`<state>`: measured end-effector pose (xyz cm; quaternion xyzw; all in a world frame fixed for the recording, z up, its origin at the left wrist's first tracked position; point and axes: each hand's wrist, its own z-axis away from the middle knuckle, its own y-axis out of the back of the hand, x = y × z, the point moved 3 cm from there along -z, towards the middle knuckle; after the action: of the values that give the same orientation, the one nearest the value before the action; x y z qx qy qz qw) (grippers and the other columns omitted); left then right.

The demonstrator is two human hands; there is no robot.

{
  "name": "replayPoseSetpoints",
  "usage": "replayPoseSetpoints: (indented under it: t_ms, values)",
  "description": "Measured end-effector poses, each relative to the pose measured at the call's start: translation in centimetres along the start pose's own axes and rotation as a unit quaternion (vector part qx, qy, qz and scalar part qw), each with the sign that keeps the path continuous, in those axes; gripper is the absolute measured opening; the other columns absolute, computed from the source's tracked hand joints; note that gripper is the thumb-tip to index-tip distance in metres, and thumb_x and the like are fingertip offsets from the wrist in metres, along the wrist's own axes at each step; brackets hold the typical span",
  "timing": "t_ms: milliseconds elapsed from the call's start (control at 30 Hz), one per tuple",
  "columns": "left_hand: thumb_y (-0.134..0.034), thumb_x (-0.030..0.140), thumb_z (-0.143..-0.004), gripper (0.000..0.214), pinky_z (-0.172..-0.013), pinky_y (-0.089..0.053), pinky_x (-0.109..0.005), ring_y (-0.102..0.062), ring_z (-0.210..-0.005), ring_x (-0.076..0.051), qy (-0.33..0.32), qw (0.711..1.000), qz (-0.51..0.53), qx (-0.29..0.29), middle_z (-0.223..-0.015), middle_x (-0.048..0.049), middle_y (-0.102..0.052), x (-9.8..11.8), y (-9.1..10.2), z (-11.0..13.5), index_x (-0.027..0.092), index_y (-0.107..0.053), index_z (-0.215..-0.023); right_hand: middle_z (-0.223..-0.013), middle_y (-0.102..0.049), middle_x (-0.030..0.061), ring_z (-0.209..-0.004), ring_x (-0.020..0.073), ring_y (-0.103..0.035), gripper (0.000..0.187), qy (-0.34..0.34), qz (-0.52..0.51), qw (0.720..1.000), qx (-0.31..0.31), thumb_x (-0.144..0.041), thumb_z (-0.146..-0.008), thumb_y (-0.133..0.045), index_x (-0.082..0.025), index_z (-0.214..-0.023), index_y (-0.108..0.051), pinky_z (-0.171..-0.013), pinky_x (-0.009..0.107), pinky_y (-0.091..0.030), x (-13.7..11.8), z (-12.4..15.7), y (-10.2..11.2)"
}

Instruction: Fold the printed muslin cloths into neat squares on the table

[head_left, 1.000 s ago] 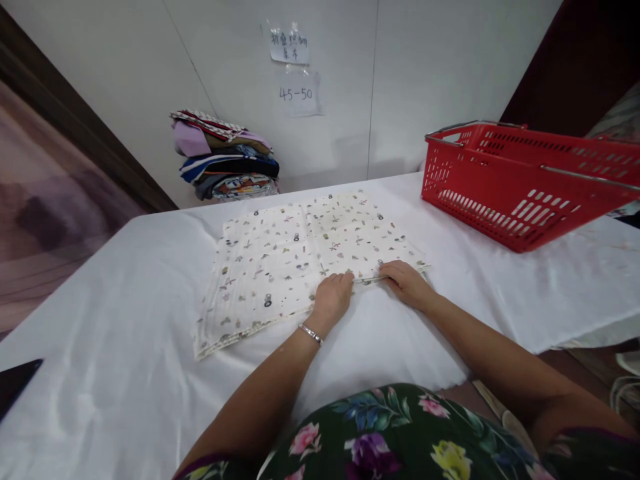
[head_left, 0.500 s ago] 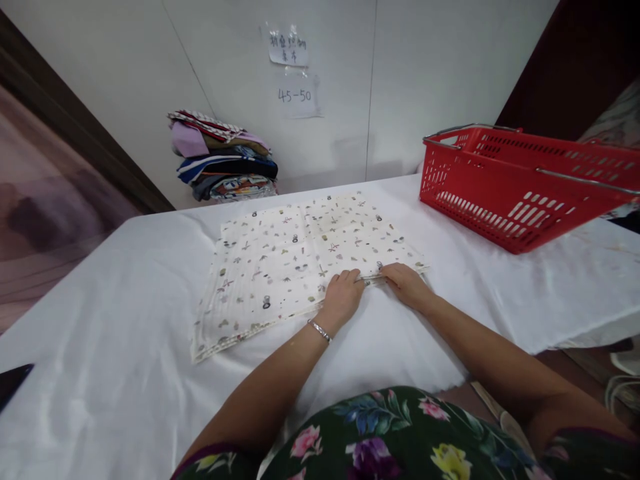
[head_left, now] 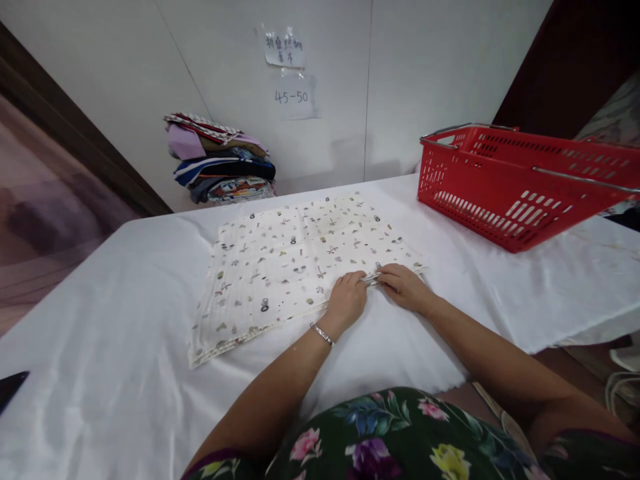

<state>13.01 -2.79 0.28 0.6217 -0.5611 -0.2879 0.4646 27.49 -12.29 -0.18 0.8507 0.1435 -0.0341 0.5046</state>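
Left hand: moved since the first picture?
Yes: judged against the red basket, the left hand has moved right along the near edge of the printed cloth, closer to the right hand.

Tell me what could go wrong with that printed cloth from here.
The left hand and right hand sit close together on the near edge of the printed cloth, so its layers might slip out of line at the unheld near-left corner. The white tablecloth beneath is rumpled and could drag along.
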Motion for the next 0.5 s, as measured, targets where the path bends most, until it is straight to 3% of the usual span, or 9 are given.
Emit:
replayPoseSetpoints:
  t_ms: [333,500]
  values:
    - [-0.041,0.015,-0.089,0.018,-0.082,-0.042,-0.035,-0.052,-0.095,-0.019,-0.004,0.999,-0.026,-0.044,-0.110,-0.0061,-0.058,0.16,-0.28,0.17,0.017,-0.058,-0.095,-0.115,-0.059,0.0102,-0.108,0.0238,-0.050,0.022,-0.016,0.020,1.000,-0.004,-0.016,-0.090,-0.043,-0.020,-0.094,-0.064,-0.085,0.041,-0.044,-0.06,0.08,0.19]
    - [-0.042,0.011,-0.087,0.017,-0.082,-0.040,-0.034,-0.052,-0.096,-0.019,-0.012,0.998,-0.042,-0.048,-0.105,-0.0060,-0.059,0.45,-0.16,0.32,0.017,-0.055,-0.095,-0.102,-0.062,0.0098,-0.097,0.0227,-0.053,0.020,-0.040,0.033,0.998,-0.024,-0.019,-0.090,-0.046,-0.020,-0.087,-0.065,-0.080,0.038,-0.043,-0.38,0.18,0.61]
